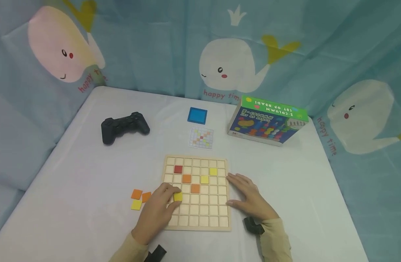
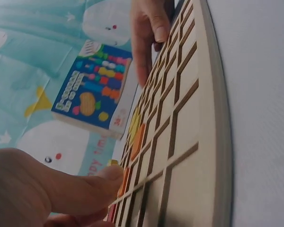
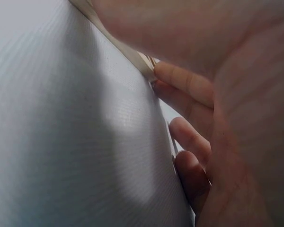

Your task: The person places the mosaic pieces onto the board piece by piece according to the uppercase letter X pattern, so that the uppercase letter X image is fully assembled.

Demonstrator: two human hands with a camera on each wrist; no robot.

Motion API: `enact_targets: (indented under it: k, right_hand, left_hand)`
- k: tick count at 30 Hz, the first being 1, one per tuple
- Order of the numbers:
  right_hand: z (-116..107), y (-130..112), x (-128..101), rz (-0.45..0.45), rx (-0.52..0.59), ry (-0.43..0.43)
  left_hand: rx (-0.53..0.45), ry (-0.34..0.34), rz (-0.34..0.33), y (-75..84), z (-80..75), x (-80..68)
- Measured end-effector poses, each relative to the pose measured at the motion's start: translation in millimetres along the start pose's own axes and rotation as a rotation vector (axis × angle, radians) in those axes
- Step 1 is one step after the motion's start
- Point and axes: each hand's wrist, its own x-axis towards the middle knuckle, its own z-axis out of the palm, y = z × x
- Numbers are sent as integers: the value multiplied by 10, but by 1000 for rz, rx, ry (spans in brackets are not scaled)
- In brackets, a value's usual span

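Head view: left hand [image 1: 157, 211] grip pinching yellow tile [image 1: 178, 197] on wooden grid board [image 1: 200, 222], right hand [image 1: 249, 198] spread flat beside it.

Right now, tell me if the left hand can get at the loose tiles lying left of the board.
Probably yes. The left hand rests on the board by a yellow tile, and the loose tiles lie just to its left on bare table, with nothing between.
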Motion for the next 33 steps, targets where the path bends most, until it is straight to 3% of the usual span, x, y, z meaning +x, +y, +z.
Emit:
enact_targets:
  k: [9,18,25,33]
  right_hand:
    - [3,-6,20,9,-5,-7]
    - [11,9,13,15,-6,-2]
    - [10,7,10,35,2,-18]
    - [9,4,9,33,-3,-16]
  left_hand:
    - [9,-78,4,35,102,66]
    - [-13,-132,-12,27,106,79]
    - [-65,-129,-30,8,92,69]
    - [-19,-114,-17,-5,154,69]
